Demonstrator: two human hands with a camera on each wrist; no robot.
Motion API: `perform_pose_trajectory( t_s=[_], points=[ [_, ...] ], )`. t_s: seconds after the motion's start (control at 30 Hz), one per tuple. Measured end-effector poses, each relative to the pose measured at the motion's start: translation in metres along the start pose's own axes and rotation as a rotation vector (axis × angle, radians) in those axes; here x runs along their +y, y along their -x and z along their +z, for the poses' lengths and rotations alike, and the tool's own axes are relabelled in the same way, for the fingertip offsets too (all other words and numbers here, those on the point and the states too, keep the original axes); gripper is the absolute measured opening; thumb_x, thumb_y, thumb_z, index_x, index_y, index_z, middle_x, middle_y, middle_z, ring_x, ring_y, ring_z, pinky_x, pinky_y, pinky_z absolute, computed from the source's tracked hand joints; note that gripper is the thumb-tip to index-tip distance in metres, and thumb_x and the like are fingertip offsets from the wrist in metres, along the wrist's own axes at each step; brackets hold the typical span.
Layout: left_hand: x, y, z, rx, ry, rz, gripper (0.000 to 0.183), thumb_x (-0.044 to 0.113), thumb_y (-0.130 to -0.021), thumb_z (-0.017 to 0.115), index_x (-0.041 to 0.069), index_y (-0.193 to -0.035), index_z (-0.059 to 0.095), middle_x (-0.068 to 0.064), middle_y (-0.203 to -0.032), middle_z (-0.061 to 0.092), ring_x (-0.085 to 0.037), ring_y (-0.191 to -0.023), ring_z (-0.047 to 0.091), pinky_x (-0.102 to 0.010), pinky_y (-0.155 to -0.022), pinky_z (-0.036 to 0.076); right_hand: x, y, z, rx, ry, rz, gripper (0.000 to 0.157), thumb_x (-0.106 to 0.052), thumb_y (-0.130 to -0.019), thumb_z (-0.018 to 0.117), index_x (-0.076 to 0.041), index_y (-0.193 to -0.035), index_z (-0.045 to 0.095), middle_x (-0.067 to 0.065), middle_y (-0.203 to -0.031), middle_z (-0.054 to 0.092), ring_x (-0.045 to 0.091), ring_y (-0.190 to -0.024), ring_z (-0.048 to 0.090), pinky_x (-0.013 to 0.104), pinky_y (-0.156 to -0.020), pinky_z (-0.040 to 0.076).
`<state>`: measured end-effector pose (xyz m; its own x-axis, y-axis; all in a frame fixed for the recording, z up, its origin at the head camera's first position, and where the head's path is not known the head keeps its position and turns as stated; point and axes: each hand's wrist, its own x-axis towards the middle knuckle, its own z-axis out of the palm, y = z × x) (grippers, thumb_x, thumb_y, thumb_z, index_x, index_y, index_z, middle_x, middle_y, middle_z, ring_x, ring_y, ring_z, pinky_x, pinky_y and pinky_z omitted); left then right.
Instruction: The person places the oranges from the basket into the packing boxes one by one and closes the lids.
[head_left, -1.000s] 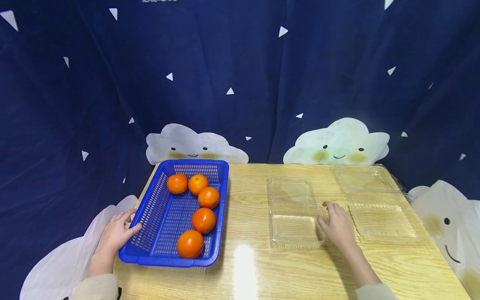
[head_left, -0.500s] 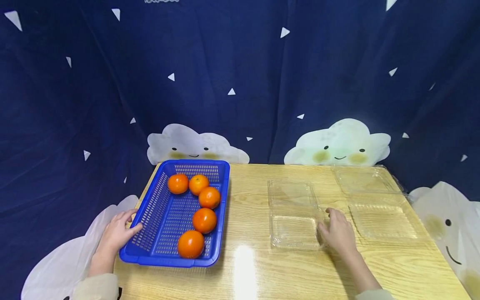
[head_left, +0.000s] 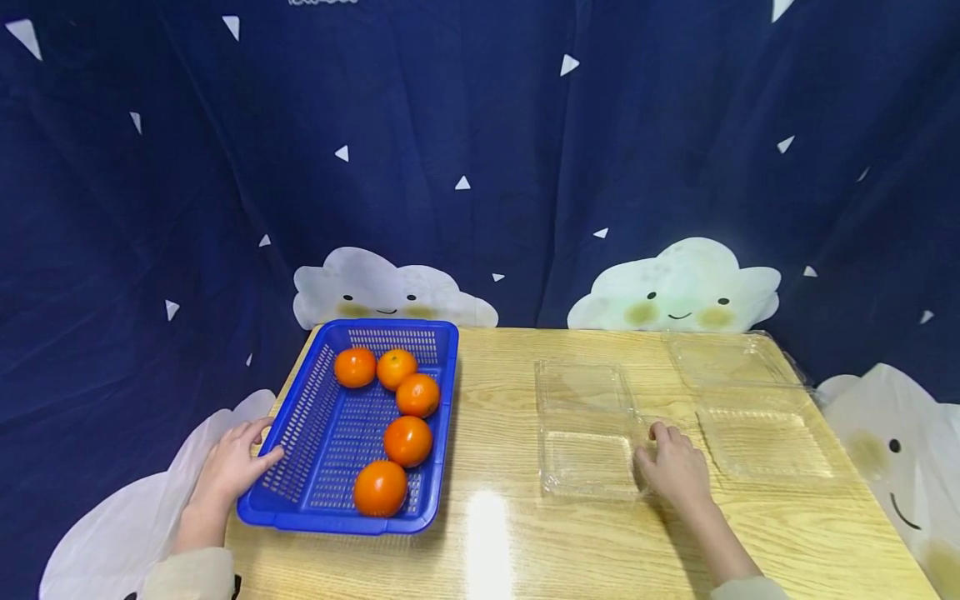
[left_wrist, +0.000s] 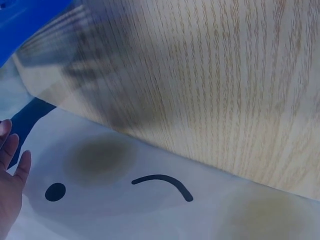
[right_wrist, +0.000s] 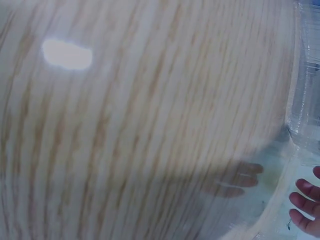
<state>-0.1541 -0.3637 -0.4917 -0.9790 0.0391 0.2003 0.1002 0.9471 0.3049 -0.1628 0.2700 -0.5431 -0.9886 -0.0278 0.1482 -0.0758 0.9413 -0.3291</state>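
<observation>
On the left of the table, a blue plastic basket (head_left: pixel 330 523) holds several oranges (head_left: pixel 408 441). My left hand (head_left: pixel 228 467) is at the basket's left rim, thumb and index finger apart beside it. The left wrist view catches that hand (left_wrist: pixel 11 185) at its edge, fingers loosely extended, with a corner of the basket (left_wrist: pixel 25 22) above. Right of centre lies an unfolded clear plastic clamshell box (head_left: pixel 588 462). My right hand (head_left: pixel 677 468) is at its right edge with relaxed, slightly bent fingers. In the right wrist view, part of the hand (right_wrist: pixel 306 202) shows near clear plastic (right_wrist: pixel 305 100).
A second unfolded clear clamshell box (head_left: pixel 765 442) lies at the table's right side. The wooden table (head_left: pixel 495 417) reaches back to a dark blue curtain (head_left: pixel 480 108) with white triangles and cloud shapes. A bright reflection sits on the tabletop near the front.
My right hand and the nearer clamshell box have shifted slightly toward the table's front. The left hand, basket and oranges stay as they were.
</observation>
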Motion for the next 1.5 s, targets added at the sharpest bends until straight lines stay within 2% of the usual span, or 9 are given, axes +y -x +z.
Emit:
perform_pose_trajectory(
  t_s=[0.2,0.33,0.5,0.63,0.77,0.87,1.2,1.5],
  points=[
    [0.004,0.000,-0.004,-0.064,-0.065,-0.016,0.055,0.034,-0.079,0.062,-0.001,-0.119,0.051,-0.024,-0.100,0.055,-0.041,-0.095,0.049,-0.057,-0.076,0.037,0.000,-0.001,-0.001,-0.034,-0.009,0.021,0.033,-0.028,-0.088,0.052,0.001,-0.105,0.050,0.022,-0.099,0.055,0.035,-0.082,0.053,0.045,-0.061,0.042],
    [0.007,-0.001,-0.005,-0.056,-0.115,-0.003,0.057,0.035,-0.079,0.062,-0.003,-0.120,0.048,-0.028,-0.111,0.051,-0.045,-0.103,0.044,-0.059,-0.081,0.034,0.000,-0.001,-0.001,-0.036,-0.013,0.022,0.033,-0.027,-0.088,0.051,0.001,-0.105,0.050,0.021,-0.098,0.055,0.035,-0.081,0.053,0.046,-0.061,0.042],
    [0.011,0.001,-0.004,0.054,-0.162,0.048,0.057,0.030,-0.075,0.064,-0.005,-0.117,0.049,-0.027,-0.108,0.051,-0.044,-0.099,0.045,-0.058,-0.078,0.033,0.000,-0.001,0.000,-0.041,-0.014,0.026,0.032,-0.027,-0.088,0.050,0.001,-0.105,0.049,0.020,-0.096,0.055,0.035,-0.080,0.053,0.045,-0.060,0.041],
    [0.019,0.003,0.003,0.148,-0.177,0.098,0.052,0.023,-0.071,0.064,-0.004,-0.113,0.051,-0.024,-0.106,0.051,-0.043,-0.095,0.047,-0.056,-0.075,0.034,0.000,-0.002,0.000,-0.038,-0.009,0.020,0.033,-0.027,-0.088,0.051,0.001,-0.105,0.050,0.019,-0.095,0.055,0.034,-0.079,0.053,0.045,-0.060,0.041],
    [0.034,0.004,0.012,0.205,-0.172,0.151,0.049,0.022,-0.070,0.062,-0.004,-0.110,0.053,-0.023,-0.106,0.051,-0.041,-0.096,0.047,-0.054,-0.076,0.035,0.000,-0.002,-0.001,-0.035,-0.002,0.012,0.033,-0.027,-0.088,0.052,0.001,-0.104,0.050,0.019,-0.094,0.055,0.034,-0.078,0.053,0.045,-0.058,0.042],
    [0.047,0.003,0.017,0.223,-0.154,0.192,0.047,0.023,-0.071,0.061,-0.004,-0.108,0.055,-0.022,-0.105,0.052,-0.039,-0.096,0.048,-0.053,-0.078,0.035,0.000,-0.002,-0.001,-0.034,0.002,0.011,0.033,-0.027,-0.088,0.052,0.002,-0.105,0.051,0.020,-0.094,0.055,0.033,-0.078,0.053,0.044,-0.058,0.042],
    [0.088,0.006,0.029,0.108,-0.103,0.221,0.049,0.031,-0.076,0.062,0.002,-0.114,0.056,-0.017,-0.109,0.054,-0.036,-0.102,0.048,-0.053,-0.085,0.036,-0.001,-0.003,-0.001,-0.012,0.011,-0.005,0.031,-0.025,-0.087,0.052,0.002,-0.102,0.052,0.019,-0.092,0.056,0.030,-0.071,0.052,0.038,-0.053,0.042],
    [0.110,0.012,0.039,-0.017,-0.070,0.273,0.047,0.037,-0.079,0.062,0.007,-0.115,0.057,-0.010,-0.110,0.057,-0.032,-0.104,0.050,-0.052,-0.087,0.038,-0.001,-0.003,-0.002,-0.018,0.008,0.000,0.029,-0.023,-0.087,0.052,0.002,-0.102,0.052,0.019,-0.091,0.056,0.030,-0.070,0.052,0.037,-0.051,0.041]
  ],
)
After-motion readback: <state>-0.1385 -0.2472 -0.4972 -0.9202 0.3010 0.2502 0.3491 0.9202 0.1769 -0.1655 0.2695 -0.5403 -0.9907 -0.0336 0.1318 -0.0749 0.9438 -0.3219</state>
